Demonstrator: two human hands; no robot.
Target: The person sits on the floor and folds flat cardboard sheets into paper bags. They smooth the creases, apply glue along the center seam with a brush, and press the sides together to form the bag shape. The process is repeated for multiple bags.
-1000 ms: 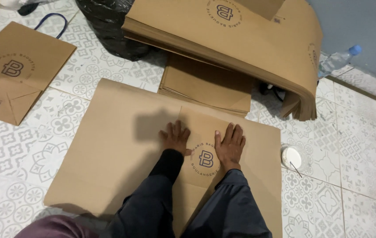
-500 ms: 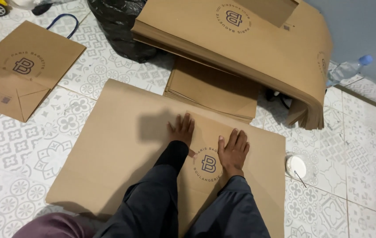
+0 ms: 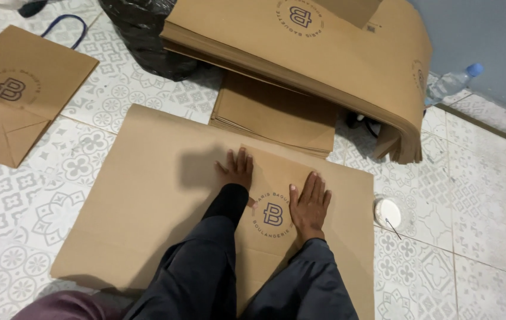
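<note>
- Flat brown paper bag (image 3: 276, 237), round printed emblem up, lies at 6 o'clock on a large cardboard sheet (image 3: 146, 195) on the tiled floor (image 3: 39, 195).
- Left hand (image 3: 238, 170): open, palm down, fingers spread on the bag's upper left corner. Grasps nothing.
- Right hand (image 3: 310, 204): open, flat, pressing right of the emblem.
- Judgement: even pressure from centre outward should flatten the folds best.
- 12 o'clock: stack of flat bags (image 3: 276, 112), under a bent bundle (image 3: 324, 53).
- 10 o'clock: finished bag (image 3: 16, 95).
- 3 o'clock: white lid (image 3: 388, 212). 2 o'clock: bottle (image 3: 451, 83).
</note>
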